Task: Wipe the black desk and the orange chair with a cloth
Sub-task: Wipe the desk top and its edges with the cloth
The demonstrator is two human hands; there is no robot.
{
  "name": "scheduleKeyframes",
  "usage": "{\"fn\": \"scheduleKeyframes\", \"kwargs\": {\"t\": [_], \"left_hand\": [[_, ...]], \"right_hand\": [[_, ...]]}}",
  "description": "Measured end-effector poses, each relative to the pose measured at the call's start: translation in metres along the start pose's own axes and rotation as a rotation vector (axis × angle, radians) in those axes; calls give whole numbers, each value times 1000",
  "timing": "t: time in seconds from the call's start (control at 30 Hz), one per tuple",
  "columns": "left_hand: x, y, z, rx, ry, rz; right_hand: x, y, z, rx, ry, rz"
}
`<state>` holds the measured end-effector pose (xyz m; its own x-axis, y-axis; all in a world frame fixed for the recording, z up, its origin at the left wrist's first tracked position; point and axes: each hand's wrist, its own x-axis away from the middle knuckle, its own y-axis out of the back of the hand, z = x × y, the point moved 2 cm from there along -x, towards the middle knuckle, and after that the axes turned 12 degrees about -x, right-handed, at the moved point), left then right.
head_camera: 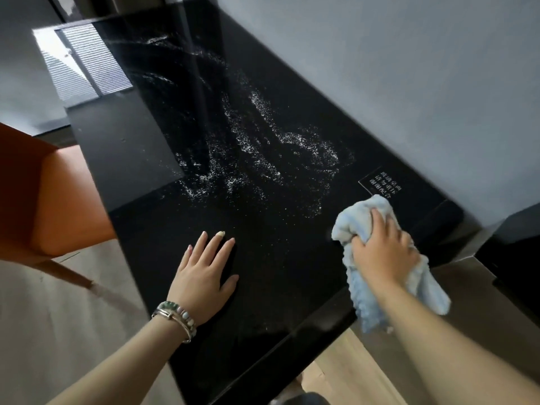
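Observation:
The glossy black desk (277, 258) runs from the near edge away to the far left. White dust or droplets streak its middle. My left hand (204, 273) rests flat on the near part of the desk, fingers straight and spread. My right hand (382, 252) grips a bunched light blue cloth (350, 226) and holds it down on the desk near the right end. Part of the cloth hangs past the desk edge. The orange chair (43, 194) stands at the left, beside the desk's long side.
A small black sign with white writing (380, 182) lies flat on the desk just beyond the cloth. A grey wall (409, 83) runs along the desk's right side. A dark cabinet (514, 247) stands at the far right. Pale wood floor (58, 331) lies at the left.

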<state>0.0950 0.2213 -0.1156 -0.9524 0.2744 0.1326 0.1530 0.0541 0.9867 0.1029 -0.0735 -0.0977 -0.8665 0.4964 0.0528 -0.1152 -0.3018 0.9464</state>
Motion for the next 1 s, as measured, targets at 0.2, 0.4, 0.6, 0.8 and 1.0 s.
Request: {"fn": "scheduleKeyframes", "kwargs": {"t": [0.2, 0.4, 0.6, 0.8, 1.0], "left_hand": [[22, -8, 25, -79, -67, 46], [24, -2, 29, -67, -133, 53], [33, 6, 25, -88, -34, 166], [44, 6, 22, 19, 40, 151], [73, 7, 16, -23, 58, 234]], "right_hand": [[115, -44, 81, -23, 316, 74], [93, -32, 67, 73, 348, 85], [91, -27, 76, 96, 114, 134], [161, -42, 89, 40, 597, 336], [98, -13, 38, 41, 174, 226]]}}
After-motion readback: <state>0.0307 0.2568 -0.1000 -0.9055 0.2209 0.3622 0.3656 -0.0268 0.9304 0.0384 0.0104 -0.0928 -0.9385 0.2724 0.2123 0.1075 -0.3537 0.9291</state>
